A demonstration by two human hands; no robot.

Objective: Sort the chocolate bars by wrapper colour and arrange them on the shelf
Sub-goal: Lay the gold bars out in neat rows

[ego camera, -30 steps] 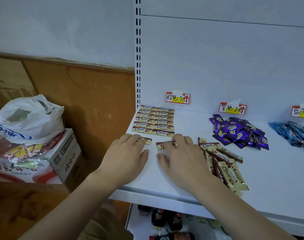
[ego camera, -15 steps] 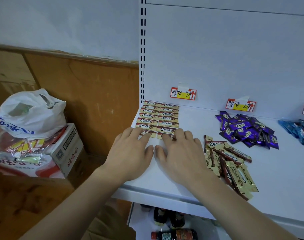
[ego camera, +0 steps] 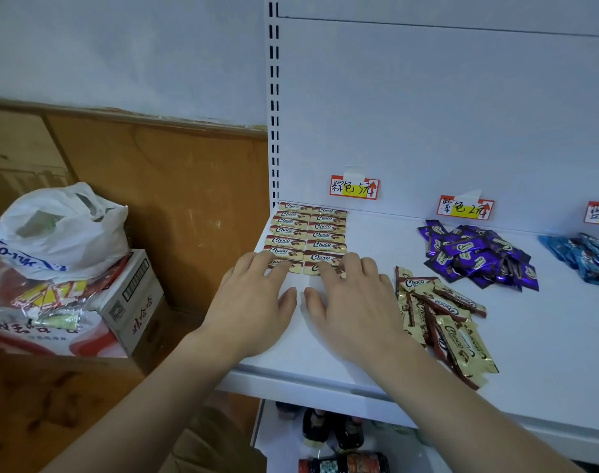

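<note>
Two neat columns of gold-and-brown chocolate bars lie at the back left of the white shelf. My left hand lies flat, its straight fingers pressing the nearest bar of the left column. My right hand lies flat beside it, fingertips on the nearest bar of the right column. A loose heap of gold-and-brown bars sits right of my right hand. A purple pile and a blue pile lie farther right.
Three price labels hang on the shelf's back panel. Left of the shelf, a white plastic bag sits on a cardboard box against a wooden wall. Bottles stand on the lower shelf.
Both hands have slid two gold-and-brown bars away from me until they sit against the near end of the two columns. The camera has shifted slightly.
</note>
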